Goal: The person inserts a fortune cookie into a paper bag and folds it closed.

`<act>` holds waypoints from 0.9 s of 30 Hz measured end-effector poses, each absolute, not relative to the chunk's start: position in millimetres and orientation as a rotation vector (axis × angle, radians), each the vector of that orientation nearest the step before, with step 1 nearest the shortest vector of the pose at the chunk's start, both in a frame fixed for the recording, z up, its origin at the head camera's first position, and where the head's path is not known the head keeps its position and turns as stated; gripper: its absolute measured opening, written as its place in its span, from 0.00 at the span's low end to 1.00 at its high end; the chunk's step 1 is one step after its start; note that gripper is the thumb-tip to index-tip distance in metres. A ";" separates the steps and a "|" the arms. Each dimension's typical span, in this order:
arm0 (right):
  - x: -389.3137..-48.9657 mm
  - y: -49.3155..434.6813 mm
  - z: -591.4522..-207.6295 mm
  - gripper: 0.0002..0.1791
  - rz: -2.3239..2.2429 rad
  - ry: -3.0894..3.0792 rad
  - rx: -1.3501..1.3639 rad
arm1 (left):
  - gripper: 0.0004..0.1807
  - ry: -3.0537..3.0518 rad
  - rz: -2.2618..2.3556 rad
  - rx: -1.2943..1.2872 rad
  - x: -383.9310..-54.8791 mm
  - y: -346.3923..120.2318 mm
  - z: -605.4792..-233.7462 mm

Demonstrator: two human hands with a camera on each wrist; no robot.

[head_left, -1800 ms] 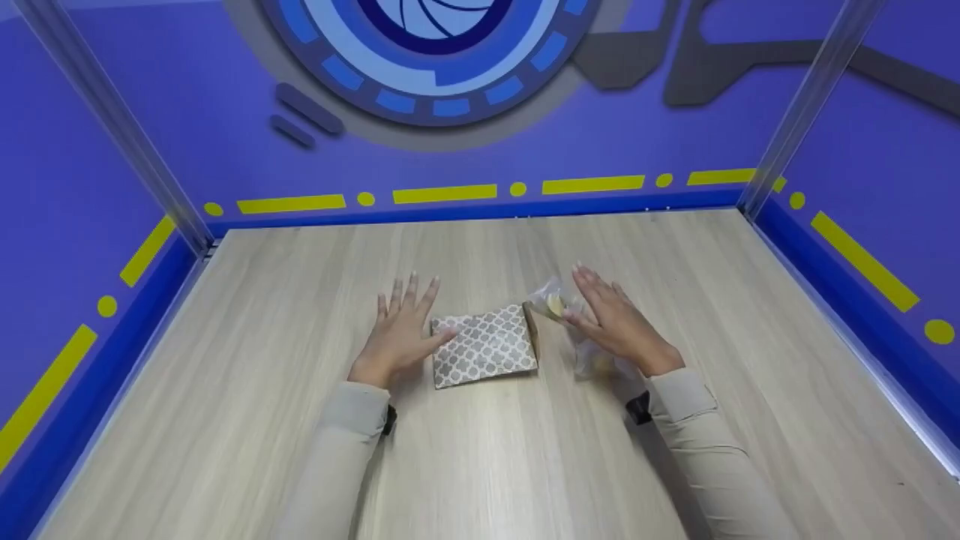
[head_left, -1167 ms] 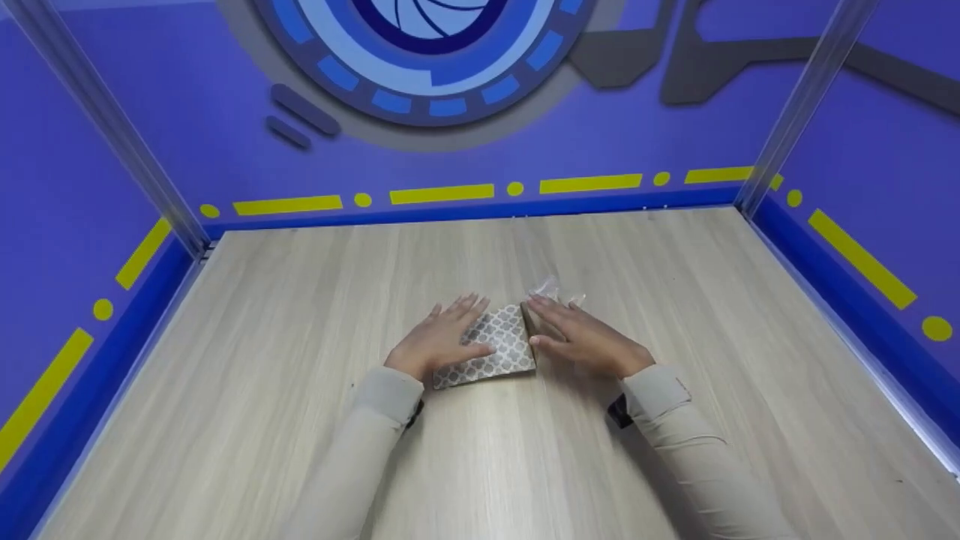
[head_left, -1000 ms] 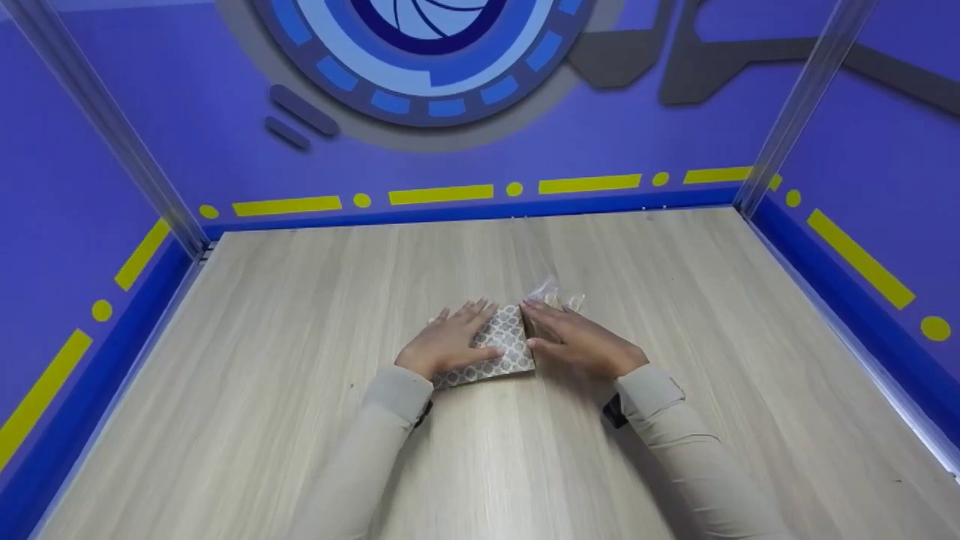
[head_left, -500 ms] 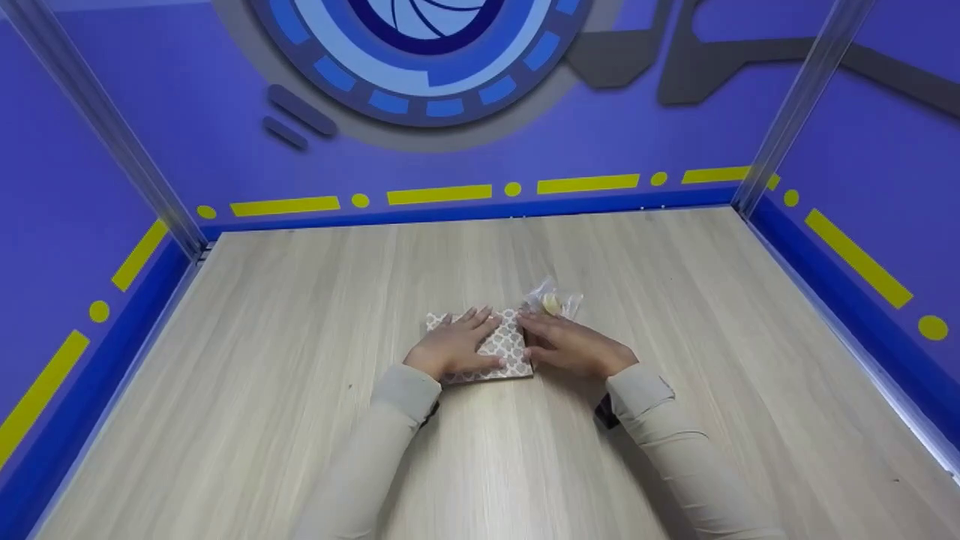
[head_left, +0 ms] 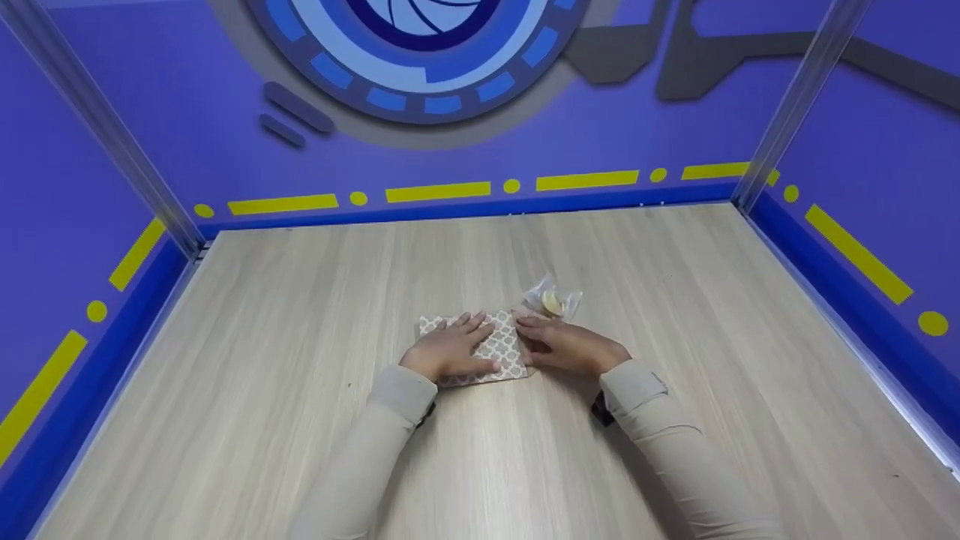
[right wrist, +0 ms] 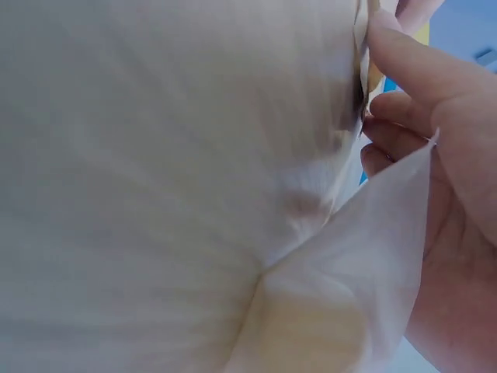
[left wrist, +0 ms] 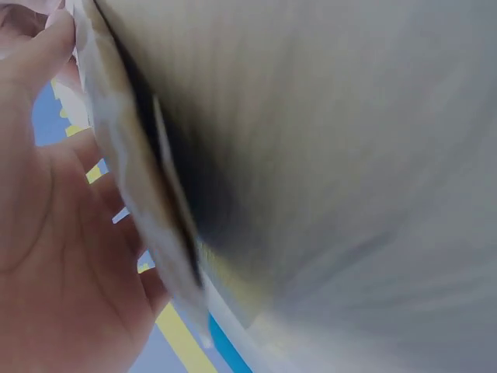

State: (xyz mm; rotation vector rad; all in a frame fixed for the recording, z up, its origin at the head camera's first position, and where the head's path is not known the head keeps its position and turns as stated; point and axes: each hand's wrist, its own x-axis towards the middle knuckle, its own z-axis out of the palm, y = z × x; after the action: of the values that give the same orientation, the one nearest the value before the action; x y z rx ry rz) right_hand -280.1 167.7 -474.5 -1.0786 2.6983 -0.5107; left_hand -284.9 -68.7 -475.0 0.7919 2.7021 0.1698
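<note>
A small, flattish cardboard box (head_left: 507,352) with a grey-and-white lattice pattern lies on the wooden table. My left hand (head_left: 450,352) rests on top of it, fingers extended and palm down; the left wrist view shows the box's layered edge (left wrist: 144,179) beside the palm. At the right end, my right hand (head_left: 574,347) holds the box's edge with bent fingers and thumb; a brown flap shows by the thumb. Just beyond that hand lies a clear plastic bag (head_left: 551,301) with a yellowish piece inside. Translucent plastic (right wrist: 373,249) also appears beneath the right palm.
The pale wooden tabletop (head_left: 300,337) extends around the hands. A blue-purple back wall (head_left: 420,169) with yellow marks stands behind it, with side walls to left and right and metal posts (head_left: 787,109) at the corners.
Both hands have come inward: the left from beside the box onto its top, the right from the plastic bag to the box's right end. The box lies flatter, and the bag shows more fully.
</note>
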 end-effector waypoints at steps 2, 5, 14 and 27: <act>-281.0 166.6 -473.7 0.33 -0.505 2.685 -1.079 | 0.44 2.693 0.182 0.785 -284.6 -69.4 -474.4; -282.8 165.1 -472.4 0.34 -0.512 2.652 -1.078 | 0.44 2.691 0.191 0.775 -284.2 -69.4 -473.5; -287.3 162.5 -470.1 0.36 -0.486 2.546 -1.028 | 0.44 2.664 0.201 0.827 -283.1 -63.8 -474.3; -291.5 164.2 -470.4 0.37 -0.522 2.505 -0.949 | 0.41 2.660 0.244 0.789 -285.5 -59.3 -476.3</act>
State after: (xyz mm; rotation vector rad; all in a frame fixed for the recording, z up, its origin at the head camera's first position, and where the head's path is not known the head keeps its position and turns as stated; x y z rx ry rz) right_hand -291.5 164.2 -470.4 -0.9493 2.5047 -0.5224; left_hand -285.5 -59.3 -476.3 0.7886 2.6598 0.2440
